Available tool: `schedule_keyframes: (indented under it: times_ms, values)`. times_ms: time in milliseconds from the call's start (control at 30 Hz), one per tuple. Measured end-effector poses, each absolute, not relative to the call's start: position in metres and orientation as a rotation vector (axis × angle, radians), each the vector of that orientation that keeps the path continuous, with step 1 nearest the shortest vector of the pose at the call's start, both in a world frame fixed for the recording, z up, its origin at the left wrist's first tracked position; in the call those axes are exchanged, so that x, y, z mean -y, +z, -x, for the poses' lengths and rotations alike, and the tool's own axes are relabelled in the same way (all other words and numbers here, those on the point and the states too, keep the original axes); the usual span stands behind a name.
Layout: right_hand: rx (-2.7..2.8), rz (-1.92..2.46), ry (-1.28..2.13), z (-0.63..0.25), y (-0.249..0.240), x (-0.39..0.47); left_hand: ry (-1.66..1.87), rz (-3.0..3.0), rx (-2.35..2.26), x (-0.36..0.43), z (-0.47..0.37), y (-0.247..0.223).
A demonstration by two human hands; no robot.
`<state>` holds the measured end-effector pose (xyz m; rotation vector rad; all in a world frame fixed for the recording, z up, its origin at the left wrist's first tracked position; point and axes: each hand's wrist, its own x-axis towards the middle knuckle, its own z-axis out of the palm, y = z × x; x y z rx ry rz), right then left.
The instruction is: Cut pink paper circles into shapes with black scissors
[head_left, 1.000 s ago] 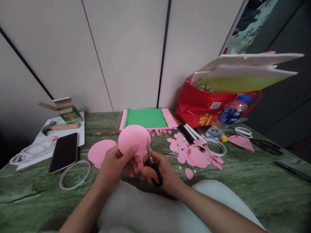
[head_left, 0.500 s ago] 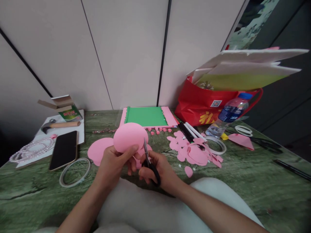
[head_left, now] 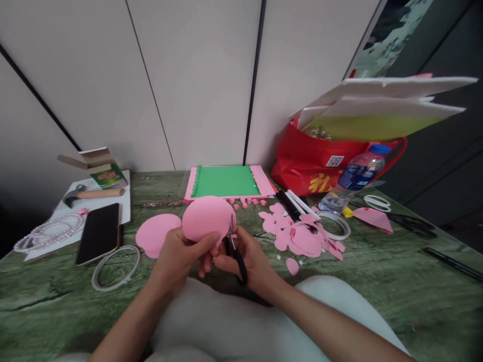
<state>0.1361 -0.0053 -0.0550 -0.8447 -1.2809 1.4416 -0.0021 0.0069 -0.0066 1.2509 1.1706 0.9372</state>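
Forearms (head_left: 138,301) converge, left hand (head_left: 180,257) pinching pink paper (head_left: 207,218), right hand (head_left: 252,261) grasping scissors (head_left: 234,250) at its edge.

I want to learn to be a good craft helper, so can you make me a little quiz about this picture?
1. Pick one: which hand holds the scissors beside the raised pink paper? A: left. B: right. C: both.

2. True or false: the bottle has a blue cap.

3. What tool with a wooden handle lies just beyond the phone?

Key: 1. B, the right hand. 2. True. 3. A hammer.
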Motion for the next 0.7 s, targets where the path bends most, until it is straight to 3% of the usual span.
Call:
schedule_keyframes:
  times_ms: [700]
  values:
    - [1.194,0.903,1.506,-0.1380,-0.0506,0.0060,1.044,-1.192,-1.197,-0.0081,0.0033,-0.0069]
